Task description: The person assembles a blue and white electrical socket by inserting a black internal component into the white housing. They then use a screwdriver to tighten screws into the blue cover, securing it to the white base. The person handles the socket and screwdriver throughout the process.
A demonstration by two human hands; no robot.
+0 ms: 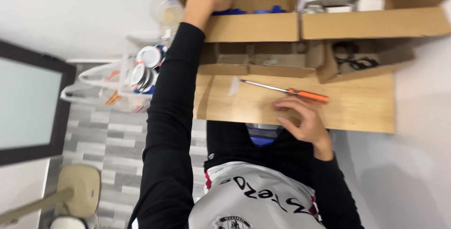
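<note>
Just beyond the open right grip (pixel 300 118) lies an orange-handled screwdriver (pixel 286 90), untouched.

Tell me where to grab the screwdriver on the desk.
Grip the screwdriver by its orange handle, coming from above beside the right hand. It lies flat with that thicker handle nearest the hand; the thin metal shaft points away toward the left.
</note>
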